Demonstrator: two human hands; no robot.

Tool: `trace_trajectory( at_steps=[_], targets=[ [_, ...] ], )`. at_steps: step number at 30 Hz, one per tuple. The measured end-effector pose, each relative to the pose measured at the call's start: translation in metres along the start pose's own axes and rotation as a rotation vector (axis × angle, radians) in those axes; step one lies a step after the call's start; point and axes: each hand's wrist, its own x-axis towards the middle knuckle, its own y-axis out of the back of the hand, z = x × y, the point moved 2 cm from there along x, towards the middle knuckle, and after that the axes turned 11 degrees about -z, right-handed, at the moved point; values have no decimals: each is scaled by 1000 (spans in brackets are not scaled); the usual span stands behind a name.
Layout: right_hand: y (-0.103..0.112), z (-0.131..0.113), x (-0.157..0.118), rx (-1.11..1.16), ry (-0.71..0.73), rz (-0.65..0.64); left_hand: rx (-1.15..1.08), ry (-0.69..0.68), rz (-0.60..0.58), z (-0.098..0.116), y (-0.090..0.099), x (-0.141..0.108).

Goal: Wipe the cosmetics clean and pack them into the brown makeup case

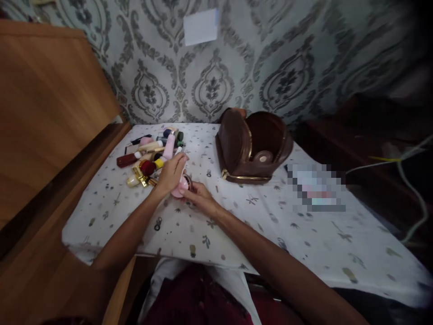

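In the head view, grips a small, round, dark-rimmed pink container point(183, 185) between the bent fingers and thumb of the right hand point(202, 198). Has the fingers of the left hand point(171, 174) stretched nearly straight and close together, palm turned toward that same container, just beside it; cannot tell whether gripping it too, with the left thumb hidden.

Has, near the left fingers on their left side, a gold-coloured metal piece point(140, 176), a round dark red item point(148, 167) and a bright yellow cap point(158, 163). Shows, beyond those fingers, a pale pink tube point(169, 145) and, farther left, a glossy dark red oblong case point(126, 160).

Shows, beyond the right fingers and to their right, a dark brown leather-like bag point(233, 142), unzipped and gaping. Has, well apart on that side, a flat item point(318, 187) too pixelated to name.

Has, beneath all the fingers, a white cloth printed with small motifs point(237, 239). Faces, past the fingertips, grey-and-white patterned wallpaper point(213, 85).
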Motion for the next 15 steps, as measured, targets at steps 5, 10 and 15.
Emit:
trace_trajectory(
  at_steps=[5,10,15],
  targets=[
    [-1,-1,0,84,15,9,-446,101,31,-20,3,2],
    [0,-9,1,291,55,55,-651,120,-11,-25,-8,-2],
    [11,-14,2,504,-42,115,-606,-19,-53,-15,-19,-11]
  ],
)
